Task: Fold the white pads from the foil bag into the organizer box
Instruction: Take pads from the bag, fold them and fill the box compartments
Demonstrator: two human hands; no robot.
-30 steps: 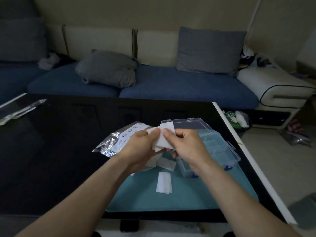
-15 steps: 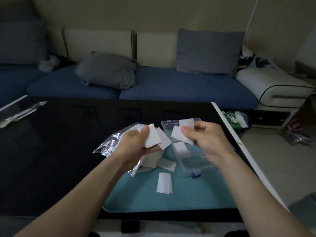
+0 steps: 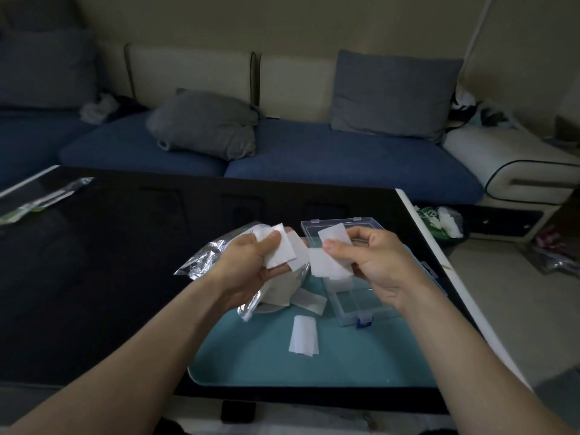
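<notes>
White pads are pinched in both hands above the teal tray [image 3: 251, 365]: the left hand [image 3: 248, 265] grips a small stack [image 3: 281, 251], the right hand [image 3: 373, 262] grips a folded pad [image 3: 329, 262]. Beneath them, the clear organizer box [image 3: 354, 309] sits open beside the foil bag [image 3: 204, 262]; a loose pad [image 3: 303, 339] lies on the tray, on the black worktop [image 3: 94, 277]

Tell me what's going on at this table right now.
A person is sorting white pads over a teal tray. The left hand holds a couple of pads above the crumpled foil bag. The right hand pinches another pad over the open clear organizer box. Two more pads lie loose on the tray: one near the bag, one nearer the person.
</notes>
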